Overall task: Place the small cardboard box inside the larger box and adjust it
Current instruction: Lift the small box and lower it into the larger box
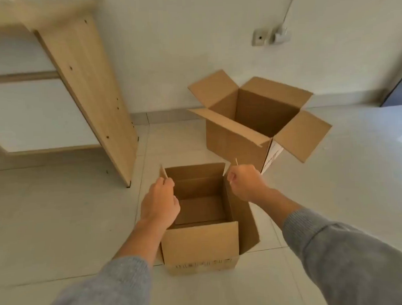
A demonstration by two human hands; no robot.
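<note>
A small open cardboard box (200, 244) stands on the tiled floor just in front of me, empty inside. My left hand (159, 200) grips its left side flap, and my right hand (246, 183) is closed on its right side flap. Both flaps are held upright. Behind it to the right, a larger cardboard box (236, 137) stands on the floor with all its flaps spread outward and a dark, empty-looking interior. The two boxes are apart, with a strip of floor between them.
A light wooden cabinet panel (89, 92) stands at the left, with white drawers beside it. The white wall behind the boxes carries a socket with a plugged-in cable (280, 34). A dark doorway edge (397, 88) is at the far right.
</note>
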